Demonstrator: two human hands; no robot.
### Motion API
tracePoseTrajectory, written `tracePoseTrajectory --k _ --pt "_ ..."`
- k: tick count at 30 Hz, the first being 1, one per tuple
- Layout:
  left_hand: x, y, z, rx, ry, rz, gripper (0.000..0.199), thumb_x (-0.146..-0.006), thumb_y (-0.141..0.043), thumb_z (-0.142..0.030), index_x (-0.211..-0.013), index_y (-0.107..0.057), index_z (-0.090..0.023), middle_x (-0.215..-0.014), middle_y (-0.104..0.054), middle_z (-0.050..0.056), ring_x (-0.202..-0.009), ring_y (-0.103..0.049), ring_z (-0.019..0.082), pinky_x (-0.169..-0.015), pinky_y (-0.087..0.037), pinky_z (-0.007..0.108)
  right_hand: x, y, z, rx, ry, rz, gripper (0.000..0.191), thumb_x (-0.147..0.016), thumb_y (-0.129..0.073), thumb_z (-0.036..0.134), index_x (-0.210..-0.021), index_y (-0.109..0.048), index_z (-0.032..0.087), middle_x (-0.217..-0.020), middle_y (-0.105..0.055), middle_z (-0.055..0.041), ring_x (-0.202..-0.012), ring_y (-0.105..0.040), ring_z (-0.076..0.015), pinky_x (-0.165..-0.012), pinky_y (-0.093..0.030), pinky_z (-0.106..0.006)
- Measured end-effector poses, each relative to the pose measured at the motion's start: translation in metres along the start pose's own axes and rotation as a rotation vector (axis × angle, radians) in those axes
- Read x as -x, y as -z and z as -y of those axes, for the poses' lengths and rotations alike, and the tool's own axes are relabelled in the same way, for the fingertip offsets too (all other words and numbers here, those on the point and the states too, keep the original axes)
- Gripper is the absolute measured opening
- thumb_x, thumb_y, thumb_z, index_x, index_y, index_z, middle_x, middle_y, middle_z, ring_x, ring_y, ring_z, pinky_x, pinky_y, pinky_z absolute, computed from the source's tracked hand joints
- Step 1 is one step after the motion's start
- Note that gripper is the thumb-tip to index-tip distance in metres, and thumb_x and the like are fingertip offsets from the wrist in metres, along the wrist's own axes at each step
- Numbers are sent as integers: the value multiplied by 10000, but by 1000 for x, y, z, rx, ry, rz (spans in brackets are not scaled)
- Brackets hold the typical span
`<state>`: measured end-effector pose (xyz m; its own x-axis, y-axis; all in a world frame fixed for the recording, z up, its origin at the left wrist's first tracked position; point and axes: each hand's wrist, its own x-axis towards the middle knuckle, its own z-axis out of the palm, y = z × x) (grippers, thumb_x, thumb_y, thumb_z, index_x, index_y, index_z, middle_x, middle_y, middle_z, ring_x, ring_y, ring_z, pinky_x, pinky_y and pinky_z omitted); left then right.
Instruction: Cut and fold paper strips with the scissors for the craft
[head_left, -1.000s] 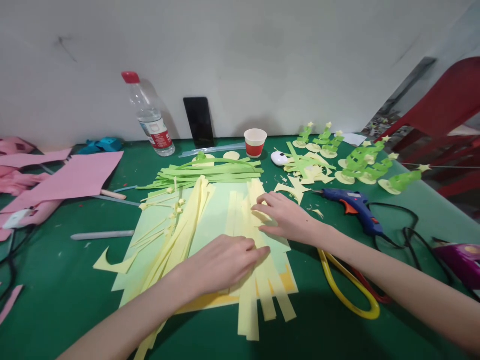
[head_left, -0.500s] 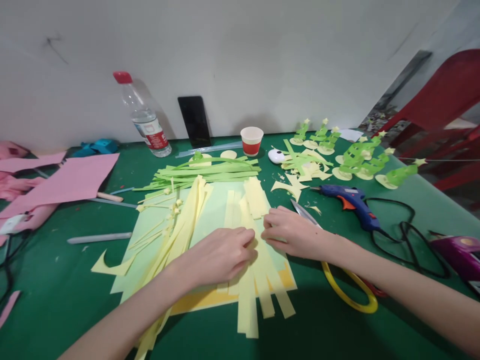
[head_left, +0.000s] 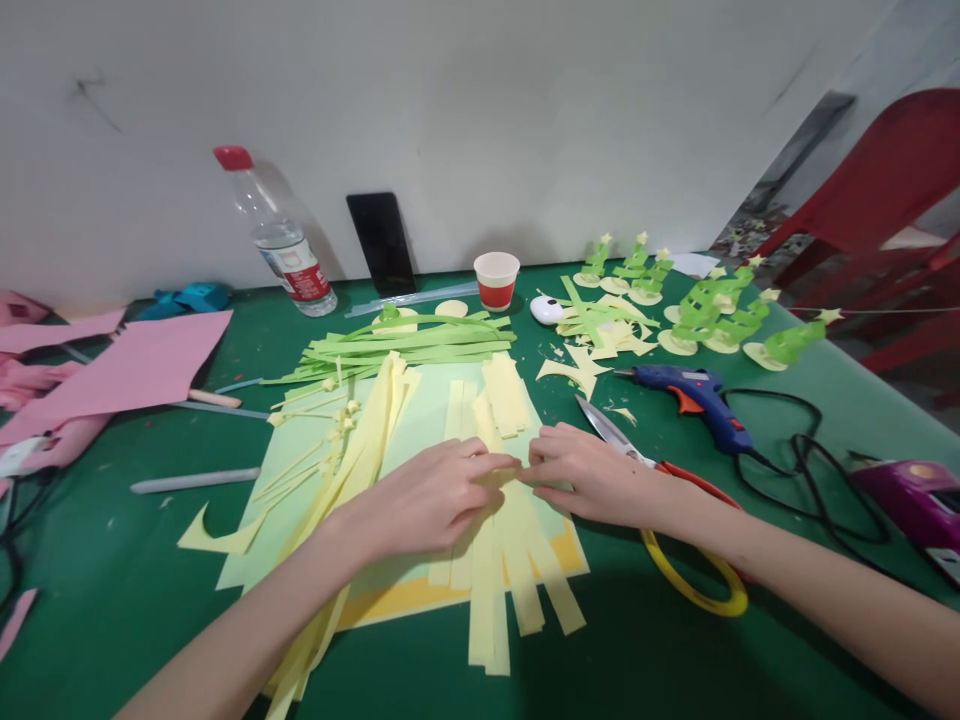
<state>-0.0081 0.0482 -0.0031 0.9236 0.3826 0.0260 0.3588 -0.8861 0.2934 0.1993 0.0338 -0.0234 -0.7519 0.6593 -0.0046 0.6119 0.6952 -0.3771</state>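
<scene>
Grip pinching or loose, I can't tell: left hand [head_left: 439, 490] and right hand [head_left: 581, 470] sit close together over strips [head_left: 489, 615], likely for precision.

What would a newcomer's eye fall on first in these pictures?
Probably the left hand and right hand, fingertips close together over the pale yellow paper strips at the centre. Next, perhaps, the star-topped green paper spirals clustered at the back right, with the blue glue gun lying nearer. The red-capped bottle also stands out at the back left.
</scene>
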Motion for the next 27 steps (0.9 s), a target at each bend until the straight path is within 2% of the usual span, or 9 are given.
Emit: tracePoseTrajectory --k 4,9,12,16,22,24,27 --pt "-1 -1 1 37 11 50 256 -840 -405 -62 -886 -641 -150 -1144 -601 70 -893 -538 188 -761 -431 315 -1 -1 1 -44 -15 -2 194 -808 -492 105 -892 -666 127 -738 -557 -72 -739 -498 -187 -691 -402 -336" --pt "-1 4 -1 160 82 51 261 -888 -374 -117 -1056 -572 -142 -1063 -631 51 -949 -532 175 -823 -425 309 -2 4 2 -175 -84 -46 217 -806 -491 131 -934 -665 118 -757 -581 -91 -760 -519 -202 -695 -415 -349" --pt "2 10 -5 224 159 -27 202 -892 -398 -180 -996 -569 -152 -1028 -610 55 -942 -540 165 -812 -430 293 -2 12 3 -315 -166 -88 250 -851 -435 208 -907 -662 118 -776 -619 -84 -712 -546 -163 -630 -437 -284" --pt "6 18 -13 310 270 -101 103 -850 -493 -260 -801 -528 -178 -889 -583 15 -824 -548 143 -712 -443 261 -3 23 11 -503 -211 -56 365 -883 -362 327 -845 -670 132 -713 -652 -46 -604 -549 -109 -518 -429 -201" --pt "8 24 -20 378 325 -126 211 -834 -511 -274 -668 -413 -188 -741 -501 -21 -683 -501 114 -591 -420 223 -8 31 38 -754 -253 -36 271 -799 -507 334 -770 -679 127 -630 -624 -16 -513 -422 -75 -471 -361 -182" --pt "9 25 -21 409 315 -170 202 -832 -510 -219 -666 -400 -189 -751 -496 -26 -689 -500 103 -607 -420 213 -9 32 44 -708 -237 -85 235 -802 -511 313 -756 -668 145 -592 -593 1 -499 -394 -77 -466 -351 -187" --pt "11 28 -23 462 313 -284 196 -812 -499 -111 -666 -396 -190 -783 -503 -30 -708 -508 87 -636 -424 197 -7 32 45 -488 -228 -307 138 -749 -575 287 -784 -622 162 -676 -580 -13 -591 -470 -109 -535 -406 -214"
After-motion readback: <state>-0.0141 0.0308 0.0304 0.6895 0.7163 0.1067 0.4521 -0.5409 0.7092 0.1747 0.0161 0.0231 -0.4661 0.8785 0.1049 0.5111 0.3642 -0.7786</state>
